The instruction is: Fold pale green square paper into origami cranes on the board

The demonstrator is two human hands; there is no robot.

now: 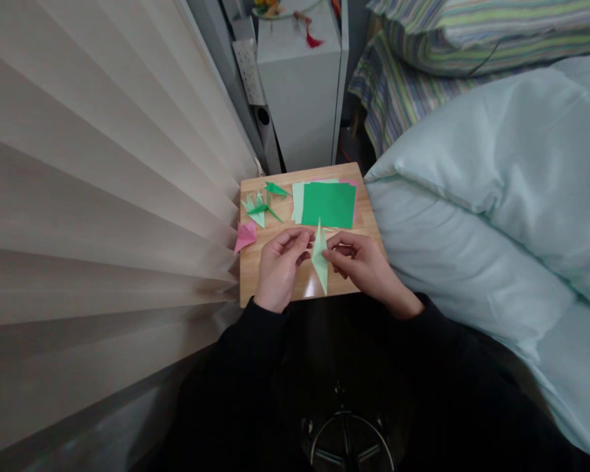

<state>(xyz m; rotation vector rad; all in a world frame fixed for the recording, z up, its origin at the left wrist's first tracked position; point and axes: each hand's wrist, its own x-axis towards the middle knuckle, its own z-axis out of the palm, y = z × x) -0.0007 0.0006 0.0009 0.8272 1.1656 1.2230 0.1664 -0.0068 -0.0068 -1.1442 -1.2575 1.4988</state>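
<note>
A pale green folded paper (319,255), long and pointed at both ends, stands upright between my hands above the wooden tabletop (255,282). My right hand (358,257) pinches its right edge between thumb and fingers. Just left of the paper is my left hand (284,262), its thumb and fingertips drawn together; whether they grip anything is hidden. Beyond my hands lies a stack of square paper with a dark green sheet (329,204) on top. Folded green paper cranes (264,208) and a pink folded paper piece (246,236) rest along the table's left side.
A pleated curtain (128,196) hangs close along the left. To the right is a bed with a pale blue quilt (472,196) and striped pillows (496,52). Behind the table stands a white cabinet (299,98) with a red tassel (313,38) on it.
</note>
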